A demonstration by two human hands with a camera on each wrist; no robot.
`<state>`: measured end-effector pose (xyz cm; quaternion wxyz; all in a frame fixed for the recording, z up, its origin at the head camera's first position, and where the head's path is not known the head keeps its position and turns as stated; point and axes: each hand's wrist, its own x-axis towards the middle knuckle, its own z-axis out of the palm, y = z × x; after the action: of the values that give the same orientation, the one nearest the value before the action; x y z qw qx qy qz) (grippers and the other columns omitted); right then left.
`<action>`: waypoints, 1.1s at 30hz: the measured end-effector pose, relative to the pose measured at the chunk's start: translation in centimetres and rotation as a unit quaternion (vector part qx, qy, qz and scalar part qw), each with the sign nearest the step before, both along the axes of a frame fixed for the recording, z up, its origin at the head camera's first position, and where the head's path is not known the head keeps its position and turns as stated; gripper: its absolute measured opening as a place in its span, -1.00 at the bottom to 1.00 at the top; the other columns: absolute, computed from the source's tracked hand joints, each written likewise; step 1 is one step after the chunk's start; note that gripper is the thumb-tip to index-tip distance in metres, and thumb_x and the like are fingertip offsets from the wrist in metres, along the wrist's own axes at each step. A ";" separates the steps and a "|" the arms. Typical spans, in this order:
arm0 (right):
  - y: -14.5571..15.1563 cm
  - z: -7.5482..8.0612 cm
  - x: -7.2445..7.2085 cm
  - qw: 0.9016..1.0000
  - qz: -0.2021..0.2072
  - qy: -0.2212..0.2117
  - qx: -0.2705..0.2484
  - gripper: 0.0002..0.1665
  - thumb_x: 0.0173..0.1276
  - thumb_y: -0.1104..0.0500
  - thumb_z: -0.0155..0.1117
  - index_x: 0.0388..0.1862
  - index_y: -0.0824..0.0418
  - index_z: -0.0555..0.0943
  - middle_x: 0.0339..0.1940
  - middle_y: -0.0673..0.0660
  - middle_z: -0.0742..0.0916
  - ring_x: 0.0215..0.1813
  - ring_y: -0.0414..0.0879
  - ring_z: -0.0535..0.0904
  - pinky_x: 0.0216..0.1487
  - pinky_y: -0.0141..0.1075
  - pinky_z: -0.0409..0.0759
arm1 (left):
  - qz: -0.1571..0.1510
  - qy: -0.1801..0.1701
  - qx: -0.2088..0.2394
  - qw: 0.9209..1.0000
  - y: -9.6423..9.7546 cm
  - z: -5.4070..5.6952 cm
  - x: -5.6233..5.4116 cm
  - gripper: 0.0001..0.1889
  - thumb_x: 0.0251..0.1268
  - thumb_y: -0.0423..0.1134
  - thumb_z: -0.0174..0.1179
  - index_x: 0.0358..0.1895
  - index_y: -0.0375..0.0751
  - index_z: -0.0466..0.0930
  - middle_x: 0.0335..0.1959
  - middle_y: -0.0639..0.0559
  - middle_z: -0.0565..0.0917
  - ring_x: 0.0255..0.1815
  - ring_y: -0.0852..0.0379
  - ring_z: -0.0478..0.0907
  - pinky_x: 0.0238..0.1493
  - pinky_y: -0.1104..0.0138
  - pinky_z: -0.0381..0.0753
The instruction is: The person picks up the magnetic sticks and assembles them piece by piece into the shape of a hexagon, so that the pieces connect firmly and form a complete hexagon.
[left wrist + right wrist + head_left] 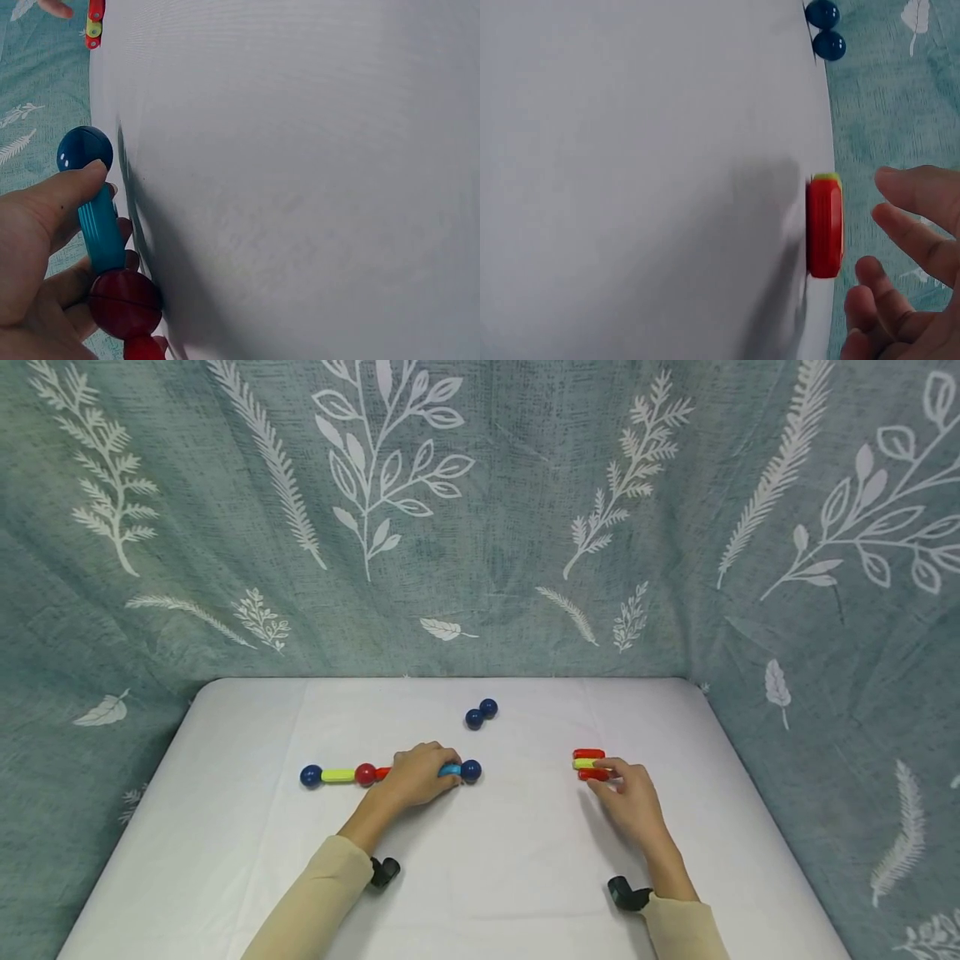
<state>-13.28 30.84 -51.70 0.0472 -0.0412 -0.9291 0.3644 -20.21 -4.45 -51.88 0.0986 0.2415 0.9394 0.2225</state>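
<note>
My left hand (420, 772) grips the right part of a straight chain of toy balls and rods. From the left run a dark blue ball (311, 777), a yellow rod (338, 775), a red ball (365, 774) and a red rod. Under the hand, the left wrist view reveals a second red ball (126, 304), a light blue rod (103, 236) and an end blue ball (85, 148) with the thumb on it. Fingers spread, my right hand (628, 797) hovers beside a yellow rod (583, 764) lying between two red rods (588, 753).
Two loose dark blue balls (474, 719) lie side by side toward the back of the white table (525, 877). A grey-green leaf-patterned cloth (510, 527) hangs behind the table's far edge. Each wrist wears a small black camera (628, 895).
</note>
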 end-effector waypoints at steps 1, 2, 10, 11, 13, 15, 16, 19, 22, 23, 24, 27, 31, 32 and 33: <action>0.2 0.0 0.0 1.000 0.002 -0.004 0.005 -0.60 0.37 0.21 0.37 0.15 0.29 0.61 -0.04 0.35 0.59 -0.05 0.16 0.47 -0.09 -0.06 0.49 | 0.000 0.000 -0.001 1.000 0.0 0.0 0.0 -0.72 0.37 0.00 0.29 0.06 0.04 0.68 0.02 0.03 0.63 0.06 -0.01 0.53 0.00 -0.09 0.44; 0.4 -0.1 -0.1 1.000 0.004 -0.005 0.009 -0.60 0.37 0.23 0.37 0.16 0.30 0.60 -0.03 0.37 0.59 -0.02 0.19 0.47 -0.07 -0.03 0.49 | 0.001 0.000 0.000 1.000 0.0 0.0 0.0 -0.71 0.37 0.00 0.29 0.07 0.04 0.67 0.02 0.03 0.63 0.07 -0.01 0.53 0.00 -0.09 0.44; 1.3 -0.7 -0.6 0.999 0.005 -0.034 0.005 -0.60 0.39 0.24 0.33 0.18 0.30 0.58 0.01 0.40 0.59 0.05 0.24 0.49 0.02 0.10 0.51 | 0.005 -0.004 -0.004 1.000 0.0 -0.2 -0.1 -0.72 0.38 0.00 0.28 0.07 0.06 0.67 0.03 0.04 0.63 0.09 -0.01 0.52 0.01 -0.08 0.43; 1.4 -0.8 -0.7 0.999 0.004 -0.039 0.004 -0.60 0.39 0.24 0.33 0.17 0.29 0.58 0.01 0.39 0.59 0.04 0.23 0.50 0.02 0.10 0.51 | 0.005 -0.005 -0.005 1.000 0.0 -0.1 -0.1 -0.71 0.38 0.00 0.28 0.07 0.06 0.67 0.03 0.04 0.63 0.09 -0.01 0.52 0.01 -0.08 0.43; 1.4 -0.9 -0.8 0.999 0.001 -0.050 0.002 -0.62 0.39 0.23 0.32 0.15 0.29 0.58 0.01 0.39 0.60 0.01 0.22 0.51 -0.01 0.08 0.50 | 0.004 -0.006 -0.005 1.000 0.0 -0.1 -0.1 -0.71 0.37 0.00 0.29 0.08 0.05 0.67 0.03 0.04 0.63 0.08 -0.01 0.52 0.01 -0.07 0.43; 1.5 -1.0 -0.8 0.998 -0.002 -0.055 0.003 -0.65 0.38 0.24 0.32 0.12 0.28 0.59 -0.01 0.37 0.61 -0.04 0.19 0.51 -0.06 0.03 0.50 | 0.003 -0.008 -0.003 1.000 0.0 0.0 -0.1 -0.71 0.37 -0.01 0.29 0.08 0.04 0.67 0.03 0.03 0.63 0.08 -0.01 0.52 0.00 -0.08 0.43; 1.5 -1.0 -0.9 0.998 -0.003 -0.056 0.003 -0.66 0.38 0.25 0.32 0.11 0.28 0.59 -0.01 0.37 0.61 -0.06 0.17 0.51 -0.09 0.00 0.49 | 0.002 -0.008 -0.003 1.000 0.0 0.0 -0.1 -0.71 0.37 -0.01 0.29 0.08 0.04 0.67 0.03 0.03 0.63 0.07 -0.01 0.52 0.00 -0.08 0.43; 1.5 -1.0 -0.9 0.998 -0.008 -0.060 0.005 -0.69 0.37 0.29 0.31 0.08 0.27 0.59 -0.04 0.35 0.61 -0.12 0.14 0.51 -0.15 -0.07 0.48 | 0.001 -0.006 0.000 1.000 0.1 -0.1 -0.1 -0.72 0.37 -0.01 0.30 0.07 0.05 0.67 0.02 0.03 0.63 0.07 -0.01 0.53 0.00 -0.08 0.43; 1.5 -1.1 -1.0 0.998 -0.009 -0.063 0.010 -0.67 0.36 0.32 0.29 0.10 0.28 0.57 -0.06 0.34 0.61 -0.14 0.13 0.51 -0.19 -0.10 0.47 | 0.001 -0.005 0.000 1.000 0.1 -0.2 -0.2 -0.72 0.37 0.01 0.29 0.07 0.06 0.67 0.02 0.05 0.63 0.07 0.01 0.53 0.01 -0.08 0.43; 1.5 -1.1 -1.0 0.998 -0.010 -0.063 0.011 -0.66 0.36 0.32 0.29 0.10 0.28 0.57 -0.06 0.34 0.62 -0.15 0.13 0.51 -0.20 -0.11 0.46 | 0.001 -0.004 0.000 1.000 0.0 -0.2 -0.2 -0.72 0.37 0.01 0.29 0.07 0.06 0.67 0.02 0.05 0.63 0.07 0.01 0.53 0.01 -0.08 0.43; 1.5 -1.1 -1.0 0.998 -0.009 -0.063 0.014 -0.66 0.35 0.33 0.29 0.10 0.29 0.57 -0.07 0.33 0.62 -0.16 0.12 0.51 -0.20 -0.12 0.46 | 0.000 -0.004 0.001 1.000 0.0 -0.2 -0.2 -0.72 0.37 0.01 0.29 0.06 0.06 0.67 0.02 0.05 0.63 0.06 0.01 0.53 0.01 -0.08 0.43; 1.5 -1.2 -1.0 0.998 -0.007 -0.066 0.019 -0.67 0.34 0.33 0.30 0.08 0.32 0.57 -0.10 0.32 0.63 -0.19 0.11 0.50 -0.23 -0.13 0.45 | -0.002 -0.004 0.003 1.000 0.0 -0.2 -0.2 -0.72 0.37 0.00 0.30 0.05 0.04 0.68 0.01 0.04 0.64 0.05 0.00 0.54 0.00 -0.10 0.44; 1.4 -1.1 -1.0 0.997 -0.002 -0.073 0.028 -0.69 0.32 0.31 0.32 0.03 0.33 0.59 -0.11 0.30 0.64 -0.18 0.10 0.50 -0.20 -0.10 0.45 | -0.003 -0.003 0.004 1.000 -0.1 -0.1 -0.1 -0.72 0.36 -0.01 0.30 0.05 0.03 0.68 0.00 0.03 0.64 0.04 0.00 0.54 -0.01 -0.11 0.44; 1.3 -1.1 -1.0 0.997 0.001 -0.076 0.031 -0.69 0.32 0.31 0.32 0.03 0.33 0.59 -0.12 0.30 0.64 -0.17 0.10 0.50 -0.19 -0.09 0.45 | -0.002 -0.003 0.004 1.000 -0.1 -0.1 -0.1 -0.72 0.36 -0.01 0.30 0.05 0.03 0.68 0.00 0.04 0.64 0.04 0.00 0.54 -0.01 -0.11 0.44; 1.3 -1.1 -1.0 0.996 0.003 -0.078 0.033 -0.69 0.32 0.31 0.32 0.04 0.33 0.59 -0.12 0.29 0.63 -0.17 0.10 0.50 -0.19 -0.08 0.46 | -0.002 -0.001 0.004 1.000 -0.1 -0.1 -0.2 -0.73 0.36 0.00 0.30 0.04 0.04 0.68 0.00 0.04 0.64 0.04 0.01 0.55 -0.01 -0.10 0.44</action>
<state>-14.26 32.14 -52.83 -0.0250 -0.0649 -0.9416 0.3295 -20.36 -4.57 -51.99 0.0994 0.2432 0.9379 0.2264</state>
